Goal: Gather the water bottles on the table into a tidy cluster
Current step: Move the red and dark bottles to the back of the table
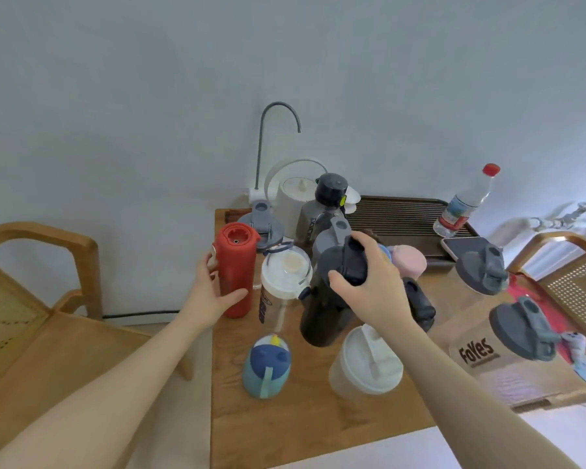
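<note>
We judge it half done: our left hand (214,292) grips the red bottle (234,269), our right hand (372,286) clasps the black bottle (329,309), and the two grey-lidded bottles (518,328) stand well apart

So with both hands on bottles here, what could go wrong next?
1. The right hand holds the tall black bottle by its lid only; sliding it could tip it into the clear white-lidded bottle close beside it.
2. The left hand grips the red cylindrical bottle near the wooden table's left edge; a slip outward might drop it.
3. The clear FoYes shaker stands near the right edge.
</note>
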